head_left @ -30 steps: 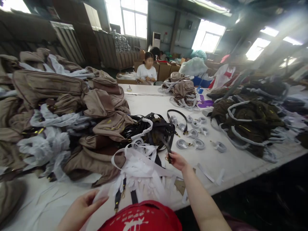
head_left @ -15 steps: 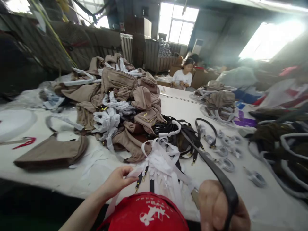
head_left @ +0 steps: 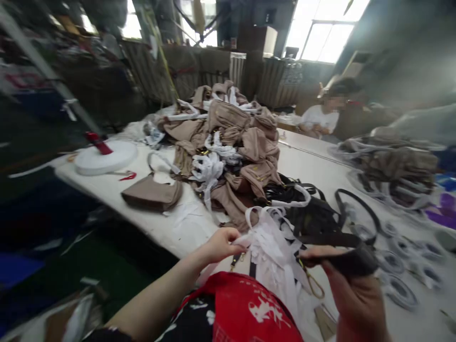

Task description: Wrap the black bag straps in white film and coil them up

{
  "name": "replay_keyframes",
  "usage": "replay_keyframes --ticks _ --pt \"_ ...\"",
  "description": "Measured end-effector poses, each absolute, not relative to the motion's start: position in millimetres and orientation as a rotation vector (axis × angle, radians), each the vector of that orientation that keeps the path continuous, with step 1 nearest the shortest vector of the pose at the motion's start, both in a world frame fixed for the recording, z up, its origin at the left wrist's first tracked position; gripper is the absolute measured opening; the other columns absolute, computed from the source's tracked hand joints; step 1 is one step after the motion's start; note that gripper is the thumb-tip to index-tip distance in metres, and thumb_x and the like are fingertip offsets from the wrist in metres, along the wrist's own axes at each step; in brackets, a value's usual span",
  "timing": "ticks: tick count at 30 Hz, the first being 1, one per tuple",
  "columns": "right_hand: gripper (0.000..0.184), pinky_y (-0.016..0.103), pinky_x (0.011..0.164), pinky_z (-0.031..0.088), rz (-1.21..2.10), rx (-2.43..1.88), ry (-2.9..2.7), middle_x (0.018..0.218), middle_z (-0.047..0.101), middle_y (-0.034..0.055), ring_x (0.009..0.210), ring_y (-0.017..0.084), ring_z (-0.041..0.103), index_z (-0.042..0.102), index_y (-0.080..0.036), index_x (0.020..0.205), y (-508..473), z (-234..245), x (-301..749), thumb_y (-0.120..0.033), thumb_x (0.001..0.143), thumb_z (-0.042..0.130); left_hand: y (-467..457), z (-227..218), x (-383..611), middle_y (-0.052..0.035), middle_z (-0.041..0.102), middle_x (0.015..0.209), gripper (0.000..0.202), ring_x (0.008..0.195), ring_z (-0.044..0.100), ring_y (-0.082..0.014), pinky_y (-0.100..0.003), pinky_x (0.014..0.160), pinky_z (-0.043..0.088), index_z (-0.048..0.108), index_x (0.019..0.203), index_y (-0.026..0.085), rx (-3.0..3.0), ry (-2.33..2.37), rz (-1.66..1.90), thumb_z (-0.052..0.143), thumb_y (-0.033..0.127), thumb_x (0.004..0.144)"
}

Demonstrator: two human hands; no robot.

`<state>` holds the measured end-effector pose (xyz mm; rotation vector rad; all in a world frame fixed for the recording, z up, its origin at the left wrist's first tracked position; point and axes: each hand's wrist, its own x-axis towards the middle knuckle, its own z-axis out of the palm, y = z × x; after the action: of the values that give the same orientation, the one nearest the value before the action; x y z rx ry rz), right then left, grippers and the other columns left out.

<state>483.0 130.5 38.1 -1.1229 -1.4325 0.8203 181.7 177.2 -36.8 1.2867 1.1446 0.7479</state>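
My left hand pinches the end of a white strip at the edge of a tangled heap of white strips. My right hand is closed on a black strap, which is blurred and folds over the fingers. Beneath that hand hangs a gold-coloured loop. Close to my left hand a dark strap end with a gold clasp lies on the table. Behind the white strips are more black straps. My red apron fills the bottom centre.
A tall pile of brown bags covers the table's middle, with one brown bag at the left. Farther left lies a white roll. Several coiled straps lie at right. A co-worker sits across the table.
My view has swung left, so the table appears shifted right. My right hand has risen with the black strap, which now folds over it. My left hand still pinches the white strip.
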Motion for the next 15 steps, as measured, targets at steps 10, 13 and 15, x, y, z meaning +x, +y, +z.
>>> replay_keyframes --ticks 10,13,15 --pt "0.028 0.03 0.056 0.063 0.984 -1.165 -1.193 0.087 0.077 0.0084 0.067 0.022 0.074 0.074 -0.015 0.098 166 1 453 -0.037 0.083 0.08 173 -47 195 0.0024 0.059 0.067 0.042 0.062 0.049 -0.0093 -0.021 0.057 0.033 0.069 0.076 0.012 1.28 1.001 0.833 0.085 0.049 0.063" --pt "0.029 0.03 0.057 0.063 0.986 -1.193 -1.221 0.083 0.077 0.0082 0.065 0.022 0.074 0.075 -0.015 0.097 165 3 447 -0.04 0.083 0.08 171 -45 194 0.0031 0.058 0.068 0.037 0.064 0.05 -0.0094 -0.021 0.058 0.032 0.07 0.076 0.012 1.343 1.034 0.777 0.084 0.045 0.067" --pt "0.031 0.029 0.057 0.063 0.968 -1.215 -1.244 0.082 0.078 0.0079 0.065 0.022 0.074 0.075 -0.015 0.096 166 2 443 -0.042 0.082 0.08 171 -43 194 0.0037 0.055 0.067 0.034 0.064 0.049 -0.0092 -0.021 0.058 0.031 0.07 0.075 0.012 1.41 1.054 0.745 0.083 0.043 0.069"
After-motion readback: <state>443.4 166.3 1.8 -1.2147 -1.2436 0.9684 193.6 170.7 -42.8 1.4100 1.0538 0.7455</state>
